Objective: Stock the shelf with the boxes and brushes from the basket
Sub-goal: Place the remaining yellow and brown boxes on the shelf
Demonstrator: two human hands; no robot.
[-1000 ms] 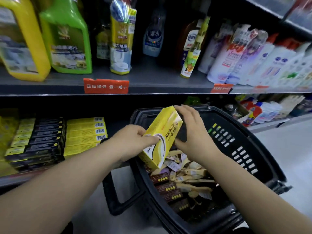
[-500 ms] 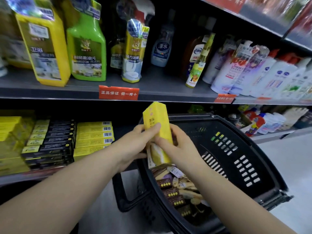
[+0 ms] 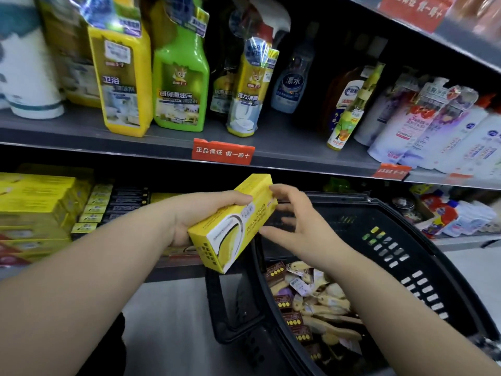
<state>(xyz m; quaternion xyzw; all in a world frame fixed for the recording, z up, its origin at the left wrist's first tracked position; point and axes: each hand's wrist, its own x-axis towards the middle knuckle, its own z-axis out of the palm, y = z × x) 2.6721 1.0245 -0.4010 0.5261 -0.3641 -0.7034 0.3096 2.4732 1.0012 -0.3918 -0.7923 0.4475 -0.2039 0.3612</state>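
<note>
One yellow box (image 3: 233, 223) up in the air, tilted, just over the left rim of the basket (image 3: 360, 240), in front of the lower shelf (image 3: 173, 275). Two hands on it. Left hand (image 3: 202, 215) clamped on the box's left side, fingers curled over the top edge, gripping firm. Right hand (image 3: 295, 229) at the far end, fingers straight and spread, tips right at the box. Down in the basket: five dark boxes (image 3: 283, 303) in view along the left wall, brushes (image 3: 328, 302) heaped beside them, too tangled to count.
</note>
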